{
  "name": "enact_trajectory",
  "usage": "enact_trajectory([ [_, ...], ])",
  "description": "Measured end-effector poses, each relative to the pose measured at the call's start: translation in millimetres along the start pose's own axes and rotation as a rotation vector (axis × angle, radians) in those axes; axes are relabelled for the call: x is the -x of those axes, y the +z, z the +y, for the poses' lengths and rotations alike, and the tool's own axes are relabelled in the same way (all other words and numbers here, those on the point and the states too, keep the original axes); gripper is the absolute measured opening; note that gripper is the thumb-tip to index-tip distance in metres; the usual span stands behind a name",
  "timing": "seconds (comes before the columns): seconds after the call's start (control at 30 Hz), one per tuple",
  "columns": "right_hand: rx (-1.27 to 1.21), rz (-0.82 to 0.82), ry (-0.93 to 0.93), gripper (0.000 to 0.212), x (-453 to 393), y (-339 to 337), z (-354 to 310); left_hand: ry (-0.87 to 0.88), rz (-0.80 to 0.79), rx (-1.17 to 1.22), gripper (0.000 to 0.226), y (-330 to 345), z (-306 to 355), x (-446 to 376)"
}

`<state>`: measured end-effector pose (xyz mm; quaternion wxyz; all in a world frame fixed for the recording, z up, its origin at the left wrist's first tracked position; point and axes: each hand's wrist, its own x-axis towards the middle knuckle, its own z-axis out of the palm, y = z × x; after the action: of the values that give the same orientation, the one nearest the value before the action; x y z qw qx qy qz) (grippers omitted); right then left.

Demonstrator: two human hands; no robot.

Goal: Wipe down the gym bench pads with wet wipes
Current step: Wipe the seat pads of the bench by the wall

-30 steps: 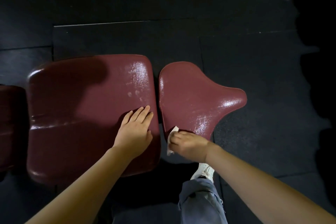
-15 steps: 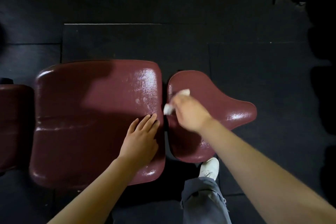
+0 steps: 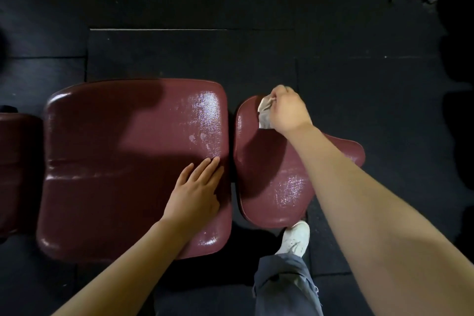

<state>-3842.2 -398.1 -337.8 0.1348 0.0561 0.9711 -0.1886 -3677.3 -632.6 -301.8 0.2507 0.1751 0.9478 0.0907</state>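
Seen from above, over a dark rubber floor (image 3: pixel 333 59). At the far left edge, part of a third maroon pad (image 3: pixel 15 167). Next, a large square maroon bench pad (image 3: pixel 115 161); the left hand (image 3: pixel 195 195) rests flat near its right edge, fingers straight and released. Just beside it lies a smaller, saddle-shaped seat pad (image 3: pixel 269 182). At that pad's far edge, the right hand (image 3: pixel 287 110) clenches a crumpled white wet wipe (image 3: pixel 264 113) against the surface. Below, a white shoe (image 3: pixel 295 238) and a grey trouser leg (image 3: pixel 284 287).
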Motion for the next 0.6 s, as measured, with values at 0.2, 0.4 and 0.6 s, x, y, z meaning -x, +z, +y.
enact_trajectory([
  [0.2, 0.055, -0.171, -0.194, 0.03, 173.6, 25.2, 40.6, -0.02, -0.029, 0.02, 0.066, 0.2, 1.9, 0.4],
  [0.4, -0.175, -0.108, 0.017, 0.028, 260.6, 48.2, 60.7, 0.024, -0.005, -0.005, 0.066, 0.2, 1.1, 3.6],
  [0.6, -0.176, 0.146, 0.073, 0.026, 90.9, 22.1, 15.5, 0.003, -0.028, -0.026, 0.07, 1.5, -0.3, 1.4],
])
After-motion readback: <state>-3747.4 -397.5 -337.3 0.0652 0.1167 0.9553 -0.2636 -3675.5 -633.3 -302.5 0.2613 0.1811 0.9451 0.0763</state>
